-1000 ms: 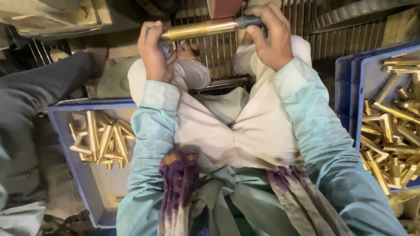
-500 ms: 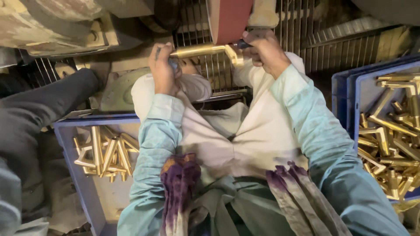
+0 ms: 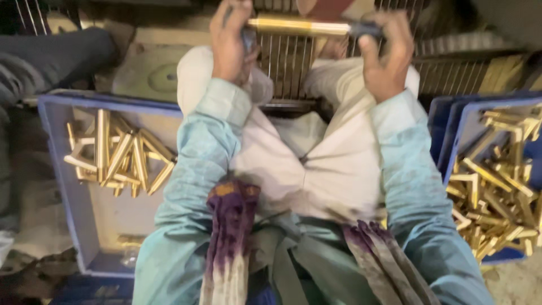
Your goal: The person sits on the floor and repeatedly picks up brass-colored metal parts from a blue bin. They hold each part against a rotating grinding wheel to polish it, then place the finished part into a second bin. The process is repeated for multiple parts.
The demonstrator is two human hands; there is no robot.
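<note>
Long brass-coloured metal rod (image 3: 302, 26), held level at the top of the view, in front of a rack of thin upright metal bars (image 3: 291, 62) and just below a dark red wheel-like edge (image 3: 327, 8) that the frame cuts off. One rod is in hand. The left hand (image 3: 230, 40) has its fingers (image 3: 226, 22) wrapped shut round the rod's left end; the right hand (image 3: 387, 53) has its fingers (image 3: 370, 53) closed tight on the darker right end, so the rod spans the gap between two grips.

Risks, as judged: the rod is gripped only at its ends, so a sideways pull from the red edge could twist it out of one hand, and knuckles held this near that edge could be grazed. The loose teal sleeves (image 3: 395, 147) and the purple-stained cloth (image 3: 231, 237) over the lap could catch.

Counts: two hands, one held rod, two blue plastic crates. The left blue crate (image 3: 56, 169) holds a loose heap of short brass pieces (image 3: 116, 155), about a dozen; the right blue crate (image 3: 457, 130) holds a fuller heap of brass pieces (image 3: 497, 186), too many and too blurred to count. A dark-clad limb of another person (image 3: 51, 56) lies at the upper left
</note>
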